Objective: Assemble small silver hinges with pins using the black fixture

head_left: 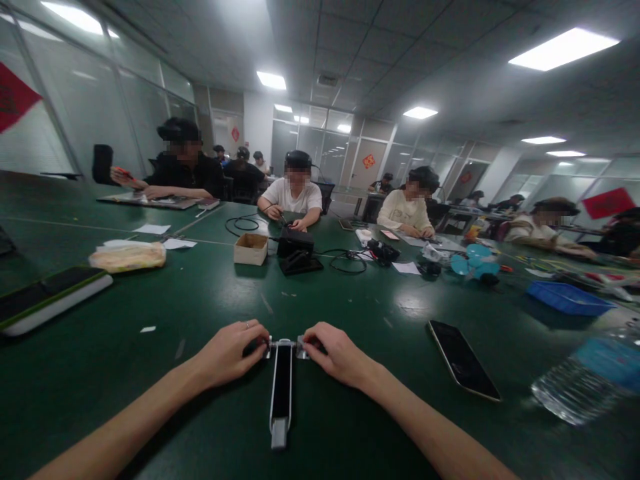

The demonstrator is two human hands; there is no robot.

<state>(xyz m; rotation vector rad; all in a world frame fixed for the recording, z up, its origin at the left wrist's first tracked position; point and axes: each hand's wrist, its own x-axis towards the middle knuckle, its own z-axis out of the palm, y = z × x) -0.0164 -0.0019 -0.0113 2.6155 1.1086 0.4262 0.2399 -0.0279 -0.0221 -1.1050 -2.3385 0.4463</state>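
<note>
In front of me on the green table lies a long narrow device (282, 393) with a black strip, a pale frame and a grey block at its near end. Small shiny metal pieces stick out on both sides of its far end. My left hand (237, 350), a ring on one finger, is closed in a pinch at the left metal piece (268, 348). On the other side, the fingers of my right hand (336, 352) pinch the right metal piece (302, 348). My fingertips partly cover both pieces.
A phone (463, 359) and a water bottle (583, 380) lie to the right, with a blue tray (570, 298) beyond. Ahead are a small cardboard box (251, 249), a black stand (297, 250) and cables. A black-topped case (50, 297) is left. Several people sit around.
</note>
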